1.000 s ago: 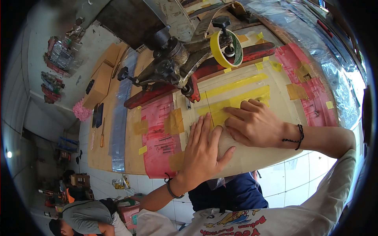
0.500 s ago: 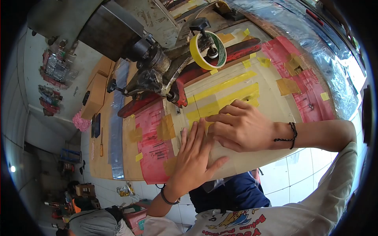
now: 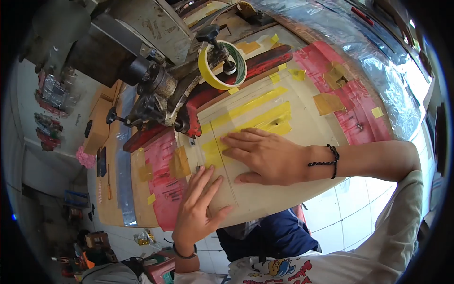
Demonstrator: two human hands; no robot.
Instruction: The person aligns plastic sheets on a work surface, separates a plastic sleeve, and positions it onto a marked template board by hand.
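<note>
While I follow from afar, the right hand point(image 3: 269, 157) has uncurled and lies flat, grasping nothing, its fingertips over the lower yellow tape strip point(image 3: 257, 121) on the pale board point(image 3: 269, 199). The left hand point(image 3: 196, 206), loose and open, has drawn apart toward the board's left edge, which, I judge, leaves the strip freer to work.

Tape roll point(image 3: 204, 71) is hung on the clamp point(image 3: 163, 87), behind the tape strips point(image 3: 265, 120). Strips are partly covered by the right hand point(image 3: 265, 156); the left hand point(image 3: 196, 203) is placed to its left.
</note>
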